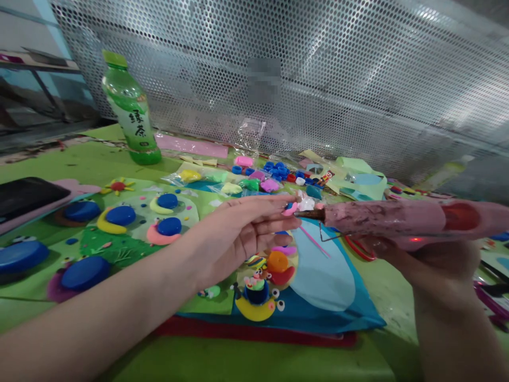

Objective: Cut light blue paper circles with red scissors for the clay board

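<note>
My right hand (433, 270) is wrapped round a pink hot glue gun (389, 218), held level with a small red light glowing on its underside. Its dark nozzle points left, almost at the fingertips of my left hand (242, 228). Those fingertips pinch a small pink clay piece (290, 209) with a bit of blue on it. Below lies a craft picture on a blue sheet (338, 315), with a light blue oval (324, 265). On it sit a yellow clay snail (256, 310) with a blue cap shell and an orange cap (277, 261) with red clay, partly behind my left hand.
Several blue-capped clay snails (121, 216) rest on a green picture at the left, beside a phone (29, 199). A green tea bottle (133, 114) stands behind. Loose blue caps (277, 171) and bagged clay (190, 175) lie before a perforated metal panel (207, 69).
</note>
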Demonstrator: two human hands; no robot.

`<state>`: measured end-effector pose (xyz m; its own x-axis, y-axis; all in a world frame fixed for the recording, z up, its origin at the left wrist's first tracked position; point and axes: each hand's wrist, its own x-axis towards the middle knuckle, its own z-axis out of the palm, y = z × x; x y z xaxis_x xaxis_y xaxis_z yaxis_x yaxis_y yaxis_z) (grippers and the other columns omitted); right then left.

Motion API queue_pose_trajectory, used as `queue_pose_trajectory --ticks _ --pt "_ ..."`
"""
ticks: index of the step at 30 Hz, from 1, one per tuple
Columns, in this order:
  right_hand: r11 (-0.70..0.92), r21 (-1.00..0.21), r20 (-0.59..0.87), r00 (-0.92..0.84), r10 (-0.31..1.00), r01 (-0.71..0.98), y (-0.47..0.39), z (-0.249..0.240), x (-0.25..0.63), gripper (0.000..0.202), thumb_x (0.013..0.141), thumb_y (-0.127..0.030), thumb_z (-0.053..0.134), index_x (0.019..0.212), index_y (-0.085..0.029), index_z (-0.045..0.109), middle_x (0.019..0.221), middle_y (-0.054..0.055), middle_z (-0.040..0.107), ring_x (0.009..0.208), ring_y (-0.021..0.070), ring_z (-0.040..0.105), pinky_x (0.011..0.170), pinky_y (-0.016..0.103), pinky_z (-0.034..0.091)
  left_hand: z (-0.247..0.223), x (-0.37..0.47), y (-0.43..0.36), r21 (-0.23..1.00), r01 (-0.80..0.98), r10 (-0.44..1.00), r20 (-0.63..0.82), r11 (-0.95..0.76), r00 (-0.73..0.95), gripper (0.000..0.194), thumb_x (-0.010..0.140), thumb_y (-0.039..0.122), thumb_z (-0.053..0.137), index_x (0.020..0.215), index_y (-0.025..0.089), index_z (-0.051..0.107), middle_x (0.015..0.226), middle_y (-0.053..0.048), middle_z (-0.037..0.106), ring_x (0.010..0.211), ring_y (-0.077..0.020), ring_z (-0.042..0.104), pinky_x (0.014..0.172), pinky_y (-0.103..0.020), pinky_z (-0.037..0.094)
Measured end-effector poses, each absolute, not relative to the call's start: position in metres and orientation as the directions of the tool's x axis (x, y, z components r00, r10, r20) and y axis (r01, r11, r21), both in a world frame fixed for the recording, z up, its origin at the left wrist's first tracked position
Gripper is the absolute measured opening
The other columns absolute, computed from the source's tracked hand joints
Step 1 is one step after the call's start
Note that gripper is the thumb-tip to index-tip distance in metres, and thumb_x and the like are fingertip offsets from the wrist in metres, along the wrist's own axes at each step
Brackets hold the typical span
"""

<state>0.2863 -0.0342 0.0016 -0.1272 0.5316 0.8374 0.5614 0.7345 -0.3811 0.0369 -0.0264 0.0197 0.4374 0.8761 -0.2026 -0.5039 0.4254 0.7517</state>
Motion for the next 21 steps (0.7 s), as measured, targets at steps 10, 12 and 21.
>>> queue_pose_trajectory --ticks 10,12,21 --pt "0.782 -0.325 0.847 -0.203 0.491 0.532 -0.033 -0.001 0.290 0.033 0.067 -0.007 0.066 0.087 -0.033 0.067 0.071 -0.008 0.071 0.054 0.0163 0.066 0.047 0.024 0.058 0.018 0.040 -0.025 0.773 -0.502 0.901 -0.206 0.389 0.381 0.012 0.078 0.013 0.060 0.074 0.016 0.070 0.074 -0.002 0.071 0.071 -0.0112 0.068 0.061 -0.016 0.057" --pt "0.773 -0.321 0.834 -0.223 0.504 0.548 -0.034 -0.001 0.290 0.032 0.069 -0.008 0.066 0.089 -0.034 0.066 0.069 -0.008 0.071 0.053 0.0171 0.067 0.044 0.025 0.058 0.017 0.039 -0.025 0.777 -0.501 0.907 -0.209 0.382 0.366 0.011 0.077 0.013 0.061 0.074 0.016 0.070 0.074 -0.002 0.071 0.072 -0.0117 0.068 0.062 -0.017 0.057" --pt "0.670 -0.361 0.818 -0.125 0.561 0.648 -0.035 -0.006 0.296 0.043 0.066 -0.019 0.072 0.103 -0.037 0.063 0.088 -0.004 0.071 0.071 0.0221 0.069 0.057 0.032 0.061 0.015 0.039 -0.026 0.767 -0.515 0.896 -0.174 0.384 0.410 0.008 0.076 0.015 0.062 0.075 0.016 0.070 0.078 -0.004 0.070 0.074 -0.0123 0.067 0.061 -0.017 0.056"
